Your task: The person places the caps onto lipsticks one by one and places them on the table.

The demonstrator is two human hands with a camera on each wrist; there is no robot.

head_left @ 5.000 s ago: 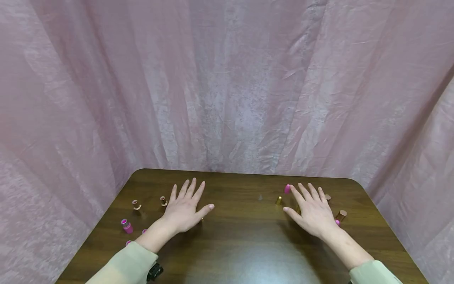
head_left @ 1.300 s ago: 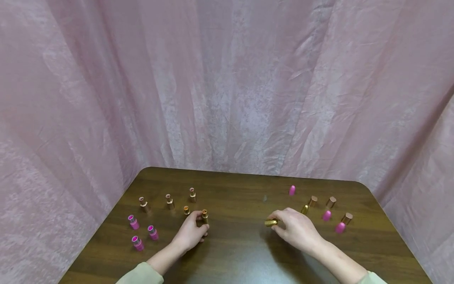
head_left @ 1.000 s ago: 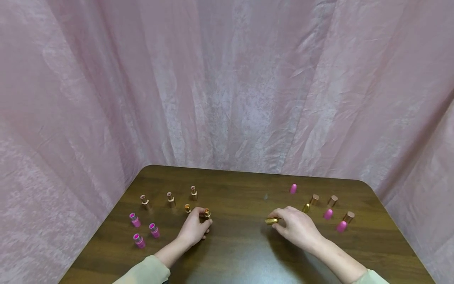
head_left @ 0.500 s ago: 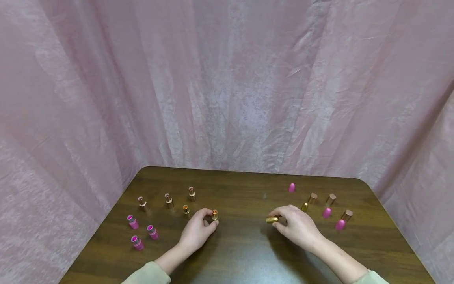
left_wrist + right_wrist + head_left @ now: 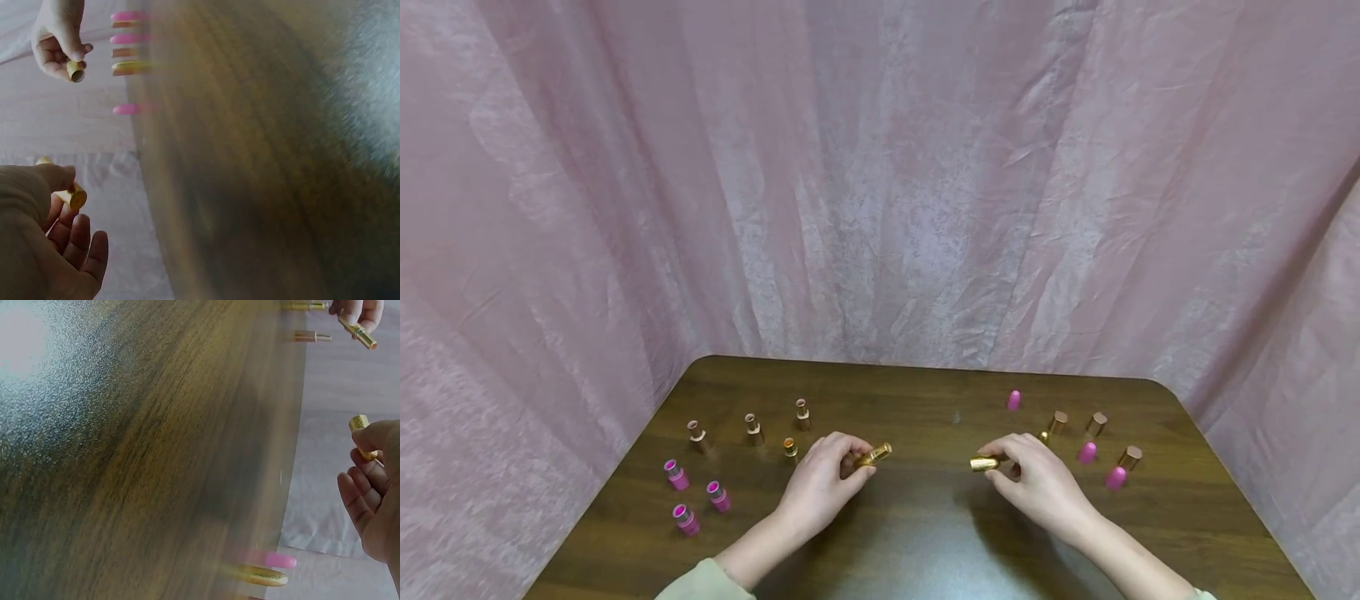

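My left hand [image 5: 822,485] pinches a gold lipstick tube [image 5: 876,454] between thumb and fingers. The tube is raised and tilted, its narrow orange-tipped end [image 5: 373,345] facing the right hand. Opposite it, my right hand [image 5: 1043,487] pinches a gold lipstick cap [image 5: 983,463], held sideways; its hollow end [image 5: 77,75] shows in the left wrist view. A gap separates tube and cap. Just left of the left hand stands another gold lipstick tube [image 5: 790,447]. A second gold cap [image 5: 1043,437] is partly hidden behind the right hand.
At the left of the brown wooden table [image 5: 917,533] stand rose-gold lipstick tubes [image 5: 753,429] and pink lipstick tubes [image 5: 718,497]. To the right are rose-gold caps [image 5: 1097,424] and pink caps [image 5: 1087,452]. A pink curtain [image 5: 880,183] hangs behind.
Both hands were spread flat earlier, then took hold of the tube and cap. Since then the left hand has carried the tube rightward and tipped it toward the cap; the right hand has moved slightly.
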